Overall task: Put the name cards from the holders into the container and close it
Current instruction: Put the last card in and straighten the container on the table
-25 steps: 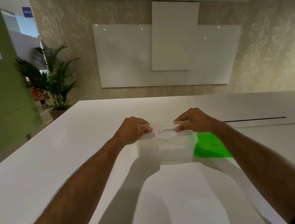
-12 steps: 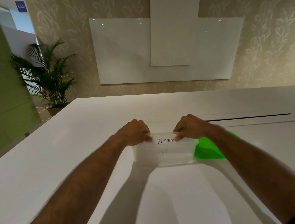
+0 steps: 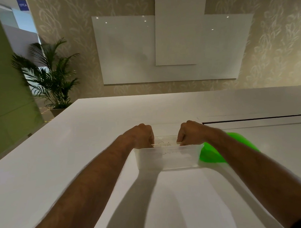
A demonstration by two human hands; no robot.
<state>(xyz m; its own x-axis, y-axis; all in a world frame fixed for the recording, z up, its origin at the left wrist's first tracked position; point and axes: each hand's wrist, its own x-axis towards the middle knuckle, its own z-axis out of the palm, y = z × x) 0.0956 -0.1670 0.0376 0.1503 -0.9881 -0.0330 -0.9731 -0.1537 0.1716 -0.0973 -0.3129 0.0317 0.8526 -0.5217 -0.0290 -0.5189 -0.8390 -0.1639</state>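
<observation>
- Two bare hands are seen at the open top of a clear plastic container (image 3: 167,158), which stands on a white table (image 3: 65,152); the left hand (image 3: 140,135) is at the left end, the right hand (image 3: 190,132) at the right end
- Fingers of both hands are curled downward and closed on the ends of a clear name card holder (image 3: 165,144), held level just at the container's rim; the fingertips themselves are hidden behind the knuckles
- Handwriting is made out faintly on a name card (image 3: 164,142) in the holder, and more writing through the container's front wall; neither can be read
- A bright green lid (image 3: 212,156) is seen on the table, touching the container's right side, partly covered by the right forearm
- A potted palm (image 3: 50,78) and a whiteboard (image 3: 126,51) are seen beyond the table
</observation>
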